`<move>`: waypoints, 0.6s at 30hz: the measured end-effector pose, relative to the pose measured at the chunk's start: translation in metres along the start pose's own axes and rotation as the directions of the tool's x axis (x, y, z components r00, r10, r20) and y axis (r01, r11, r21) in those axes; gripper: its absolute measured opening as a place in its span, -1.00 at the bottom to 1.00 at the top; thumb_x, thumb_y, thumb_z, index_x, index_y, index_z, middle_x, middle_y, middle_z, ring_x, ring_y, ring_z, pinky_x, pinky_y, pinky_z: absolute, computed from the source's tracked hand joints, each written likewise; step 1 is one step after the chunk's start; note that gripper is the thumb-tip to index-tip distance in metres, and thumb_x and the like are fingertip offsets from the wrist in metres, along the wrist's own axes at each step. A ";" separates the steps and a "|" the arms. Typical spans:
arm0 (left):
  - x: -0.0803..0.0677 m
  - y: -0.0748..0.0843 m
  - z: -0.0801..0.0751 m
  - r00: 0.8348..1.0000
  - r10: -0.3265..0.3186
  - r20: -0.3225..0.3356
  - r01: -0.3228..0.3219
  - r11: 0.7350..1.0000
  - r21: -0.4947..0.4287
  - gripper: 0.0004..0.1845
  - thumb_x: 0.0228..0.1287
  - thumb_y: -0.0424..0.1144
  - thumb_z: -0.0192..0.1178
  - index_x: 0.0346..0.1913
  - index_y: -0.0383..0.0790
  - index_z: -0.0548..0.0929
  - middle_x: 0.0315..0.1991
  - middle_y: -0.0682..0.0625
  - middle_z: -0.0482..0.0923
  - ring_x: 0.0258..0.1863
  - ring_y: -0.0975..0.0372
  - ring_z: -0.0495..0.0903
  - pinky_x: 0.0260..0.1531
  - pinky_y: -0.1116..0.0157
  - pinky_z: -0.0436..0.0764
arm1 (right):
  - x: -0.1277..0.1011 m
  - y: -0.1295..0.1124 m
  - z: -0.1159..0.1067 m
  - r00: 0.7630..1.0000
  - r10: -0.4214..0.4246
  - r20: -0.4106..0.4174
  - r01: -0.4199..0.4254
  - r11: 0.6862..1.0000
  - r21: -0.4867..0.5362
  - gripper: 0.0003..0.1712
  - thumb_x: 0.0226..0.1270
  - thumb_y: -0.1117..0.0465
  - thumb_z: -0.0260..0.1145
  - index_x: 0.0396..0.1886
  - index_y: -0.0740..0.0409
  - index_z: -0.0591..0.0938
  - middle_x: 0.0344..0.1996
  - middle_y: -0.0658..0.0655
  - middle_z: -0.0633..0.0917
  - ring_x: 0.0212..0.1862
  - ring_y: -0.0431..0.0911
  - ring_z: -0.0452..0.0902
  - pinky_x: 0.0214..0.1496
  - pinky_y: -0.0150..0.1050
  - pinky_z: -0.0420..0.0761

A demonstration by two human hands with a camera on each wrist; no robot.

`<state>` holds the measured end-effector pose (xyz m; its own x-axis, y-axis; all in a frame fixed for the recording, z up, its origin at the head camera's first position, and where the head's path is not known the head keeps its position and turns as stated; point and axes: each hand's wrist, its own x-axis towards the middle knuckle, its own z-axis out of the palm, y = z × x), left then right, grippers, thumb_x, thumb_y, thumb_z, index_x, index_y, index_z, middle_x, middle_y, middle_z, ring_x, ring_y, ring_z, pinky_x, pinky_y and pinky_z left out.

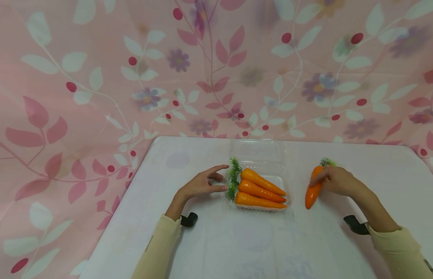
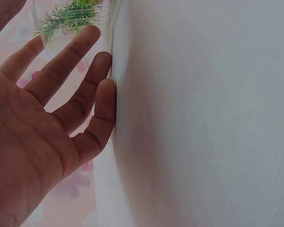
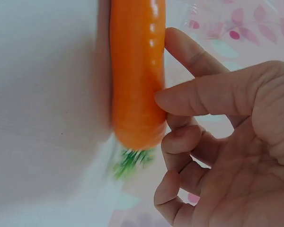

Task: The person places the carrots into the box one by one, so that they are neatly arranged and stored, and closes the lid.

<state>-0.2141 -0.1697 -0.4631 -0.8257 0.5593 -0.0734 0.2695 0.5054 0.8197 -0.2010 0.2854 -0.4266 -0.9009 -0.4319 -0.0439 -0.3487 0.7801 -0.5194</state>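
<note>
A clear plastic clamshell box (image 1: 261, 153) lies open in the middle of the white table (image 1: 237, 240), with three orange carrots (image 1: 259, 190) side by side in its tray, green tops to the left. My left hand (image 1: 220, 178) rests on the table just left of the box, fingers spread and relaxed, holding nothing; in the left wrist view the left hand (image 2: 61, 118) has its little finger against the cloth, near the green tops (image 2: 68, 16). Right of the box, my right hand (image 1: 333, 179) pinches a fourth carrot (image 1: 312, 195) near its leafy end. In the right wrist view, right-hand fingers (image 3: 199, 97) press this carrot (image 3: 137, 71).
A pink floral cloth (image 1: 97, 77) hangs behind and to the left of the table. The table's left edge (image 1: 125, 209) runs close to my left forearm. Bare white cloth (image 2: 203, 118) stretches in front of the box.
</note>
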 end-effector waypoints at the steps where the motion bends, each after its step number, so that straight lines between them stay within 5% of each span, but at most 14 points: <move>1: 0.000 0.000 0.000 1.000 0.001 0.000 -0.001 1.000 0.000 -0.15 0.19 0.09 0.39 0.51 0.16 0.25 0.07 0.10 0.60 0.10 0.34 0.52 0.08 0.19 0.54 | 0.000 0.000 0.000 1.000 0.009 -0.003 -0.009 1.000 -0.005 -0.58 0.05 0.55 0.14 -0.43 0.05 0.83 -0.30 0.12 0.67 -0.25 0.03 0.49 -0.36 -0.20 0.40; 6: 0.000 -0.001 0.000 1.000 0.001 0.004 -0.001 1.000 -0.002 -0.15 0.20 0.10 0.39 0.51 0.15 0.25 0.08 0.10 0.60 0.10 0.34 0.52 0.07 0.19 0.54 | 0.000 0.002 0.004 0.999 0.032 -0.002 -0.032 0.999 -0.002 -0.63 0.19 0.49 0.19 -0.47 0.04 0.83 -0.39 0.09 0.57 -0.29 0.00 0.43 -0.38 -0.18 0.37; 12: 0.000 0.000 0.000 1.000 -0.002 0.005 0.002 1.000 0.000 -0.15 0.20 0.09 0.39 0.51 0.15 0.24 0.08 0.09 0.59 0.11 0.34 0.52 0.08 0.19 0.54 | 0.000 0.003 0.006 1.000 -0.002 -0.008 0.002 1.000 0.017 -0.60 0.13 0.56 0.16 -0.46 0.06 0.82 -0.39 0.08 0.59 -0.29 -0.04 0.41 -0.30 -0.18 0.42; 18: 0.001 -0.002 0.000 1.000 0.000 0.005 0.000 1.000 -0.004 -0.15 0.20 0.08 0.39 0.51 0.15 0.24 0.08 0.11 0.59 0.11 0.34 0.52 0.08 0.20 0.54 | -0.004 0.005 0.002 0.999 0.037 -0.003 -0.037 0.999 0.015 -0.78 0.19 0.44 0.27 -0.26 0.18 0.79 -0.32 0.13 0.59 -0.28 0.01 0.39 -0.31 -0.18 0.48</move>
<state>-0.2150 -0.1701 -0.4647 -0.8231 0.5627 -0.0766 0.2671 0.5027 0.8222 -0.1983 0.2901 -0.4303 -0.9141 -0.4009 -0.0606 -0.3108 0.7888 -0.5303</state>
